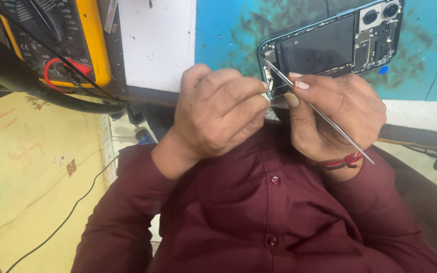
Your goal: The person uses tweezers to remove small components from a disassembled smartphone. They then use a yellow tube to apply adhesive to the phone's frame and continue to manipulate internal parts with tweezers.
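An opened smartphone (330, 45) with its back cover off lies on a blue work mat (228, 30), its black battery and camera modules showing. My right hand (337, 114) grips thin metal tweezers (324, 117), whose tips reach the phone's lower corner. My left hand (216, 111) is curled, with its fingertips pressed against that same corner of the phone. Both wrists come out of dark red shirt sleeves, and a red thread band circles the right wrist.
A yellow and black multimeter (51, 38) with red and black leads sits at the upper left, beside a white panel (158, 43). A black cable (61, 222) runs across the yellowish floor. The bench edge lies just under the hands.
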Available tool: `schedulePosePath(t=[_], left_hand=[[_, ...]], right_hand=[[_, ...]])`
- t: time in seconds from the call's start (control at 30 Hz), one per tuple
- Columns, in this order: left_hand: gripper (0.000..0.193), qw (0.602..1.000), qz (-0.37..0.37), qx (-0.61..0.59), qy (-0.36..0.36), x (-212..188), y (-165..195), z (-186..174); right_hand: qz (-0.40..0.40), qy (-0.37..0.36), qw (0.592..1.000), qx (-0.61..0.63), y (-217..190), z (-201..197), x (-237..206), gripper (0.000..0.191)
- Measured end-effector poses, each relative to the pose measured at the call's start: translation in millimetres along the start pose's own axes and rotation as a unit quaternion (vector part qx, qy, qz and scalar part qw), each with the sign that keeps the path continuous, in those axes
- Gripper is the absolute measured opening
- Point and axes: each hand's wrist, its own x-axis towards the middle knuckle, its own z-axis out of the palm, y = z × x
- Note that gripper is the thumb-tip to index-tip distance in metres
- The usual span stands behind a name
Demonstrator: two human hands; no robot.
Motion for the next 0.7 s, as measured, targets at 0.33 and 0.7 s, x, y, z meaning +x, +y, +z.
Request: schedulePosePath(t=[0.33, 0.7], left_hand=[[0.013, 1.000, -0.003, 0.006, 0.004, 0.1, -0.4, 3.6], [0.009, 0.999, -0.014, 0.026, 0.022, -0.6, -1.7, 7.6]], right_hand=[[-0.011, -0.005, 1.000, 0.003, -0.5, 0.8, 5.7, 0.021], [-0.007, -0.005, 1.000, -0.003, 0.1, 0.9, 3.8, 0.020]])
